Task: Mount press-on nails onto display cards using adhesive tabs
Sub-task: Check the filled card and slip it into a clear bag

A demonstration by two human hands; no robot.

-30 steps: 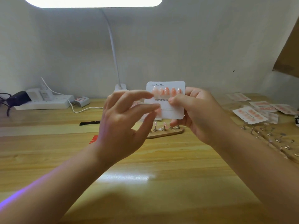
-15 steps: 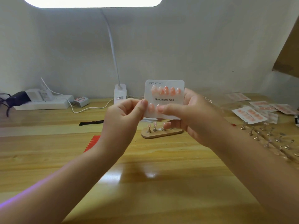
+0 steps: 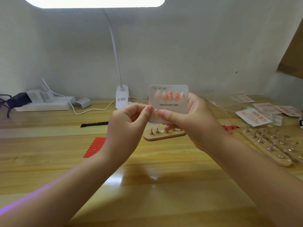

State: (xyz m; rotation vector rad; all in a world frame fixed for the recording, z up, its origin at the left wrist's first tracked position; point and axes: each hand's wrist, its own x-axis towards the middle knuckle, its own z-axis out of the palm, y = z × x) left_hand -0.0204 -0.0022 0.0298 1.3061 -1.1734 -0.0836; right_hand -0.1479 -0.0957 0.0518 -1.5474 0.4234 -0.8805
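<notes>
A white display card (image 3: 170, 102) printed "Handmade Nail" is held upright above the desk, with a row of peach press-on nails (image 3: 169, 95) stuck across its top. My right hand (image 3: 191, 122) grips the card from its right side, thumb across the front lower part. My left hand (image 3: 129, 126) has curled fingers and pinches at the card's lower left edge, where a pale nail (image 3: 155, 113) sits between both thumbs. Below the card a small wooden stand (image 3: 164, 135) carries a few nails on metal pegs.
Finished cards in clear sleeves (image 3: 252, 117) lie at the right, with long wooden peg holders (image 3: 270, 145) nearer. A red strip of nail tips (image 3: 95, 147) and a black tool (image 3: 94, 124) lie left. A lamp base (image 3: 122, 95) and power strip (image 3: 44, 104) stand by the wall.
My left hand went from spread fingers in front of the card to a curled pinch at its lower left edge. The card shifted slightly.
</notes>
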